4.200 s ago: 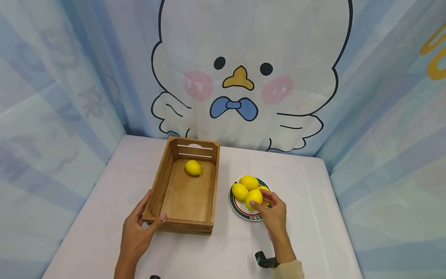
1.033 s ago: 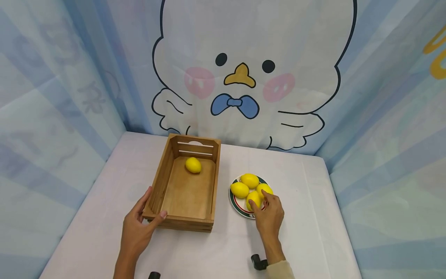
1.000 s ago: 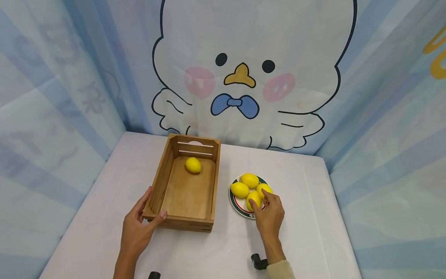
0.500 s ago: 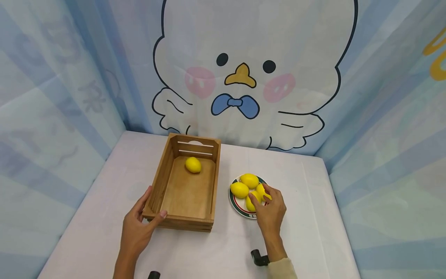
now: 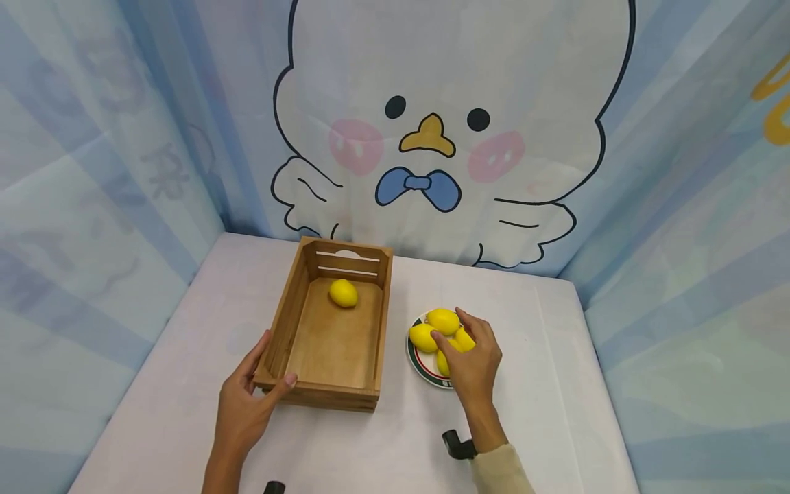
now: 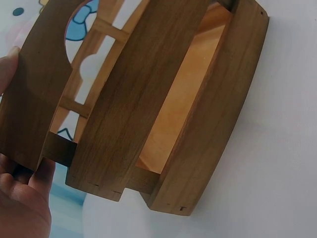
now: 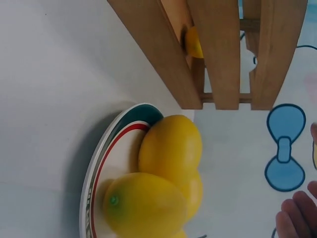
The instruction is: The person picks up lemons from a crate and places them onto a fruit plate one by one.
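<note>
A wooden crate stands on the left of the table with one lemon inside near its far end. My left hand grips the crate's near left corner, thumb over the rim and fingers along the side. To the right, several lemons lie on a small plate with a green and red rim. Above them hovers my right hand, thumb and index finger spread apart and holding nothing. It partly hides the near and right lemons. In the right wrist view, its fingertips appear apart from the lemons.
White cloth covers the table. Behind it hangs a curtain with a cartoon bird, and more curtains close off both sides. A black wrist-camera mount sits at the right wrist.
Earlier my right hand pinched a lemon over the plate; that lemon now lies on the plate, released. The hand has shifted toward the far lemons. My left hand keeps its grip on the crate.
</note>
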The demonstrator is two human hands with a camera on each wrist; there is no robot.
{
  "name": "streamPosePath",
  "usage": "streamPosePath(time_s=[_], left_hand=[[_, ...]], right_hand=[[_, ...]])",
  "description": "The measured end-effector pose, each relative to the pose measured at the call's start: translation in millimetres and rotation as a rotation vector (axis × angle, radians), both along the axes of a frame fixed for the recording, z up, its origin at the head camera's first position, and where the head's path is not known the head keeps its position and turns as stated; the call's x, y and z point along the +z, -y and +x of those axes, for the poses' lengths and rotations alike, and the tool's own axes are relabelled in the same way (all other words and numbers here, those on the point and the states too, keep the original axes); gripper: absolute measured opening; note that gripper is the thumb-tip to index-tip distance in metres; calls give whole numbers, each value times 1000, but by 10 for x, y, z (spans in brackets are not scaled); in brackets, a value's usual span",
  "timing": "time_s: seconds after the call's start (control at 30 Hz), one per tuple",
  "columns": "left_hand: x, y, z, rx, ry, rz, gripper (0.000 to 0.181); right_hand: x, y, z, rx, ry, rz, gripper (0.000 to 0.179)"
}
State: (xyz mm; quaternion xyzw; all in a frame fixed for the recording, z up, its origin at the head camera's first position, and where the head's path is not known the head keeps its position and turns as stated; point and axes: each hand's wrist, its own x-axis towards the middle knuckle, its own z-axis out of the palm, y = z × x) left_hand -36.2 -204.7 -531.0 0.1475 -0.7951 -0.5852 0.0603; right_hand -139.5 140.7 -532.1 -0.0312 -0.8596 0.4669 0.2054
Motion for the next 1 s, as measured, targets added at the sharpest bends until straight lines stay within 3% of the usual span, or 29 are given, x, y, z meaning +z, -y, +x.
streamPosePath(time_s=[0.43, 1.0], left_hand=[[4, 0, 6, 3, 5, -4, 85], [-14, 8, -3, -2, -12, 0, 87]], right_hand=[[231, 227, -177, 120, -53, -34, 56], [582, 646, -440, 326, -104, 34, 66]])
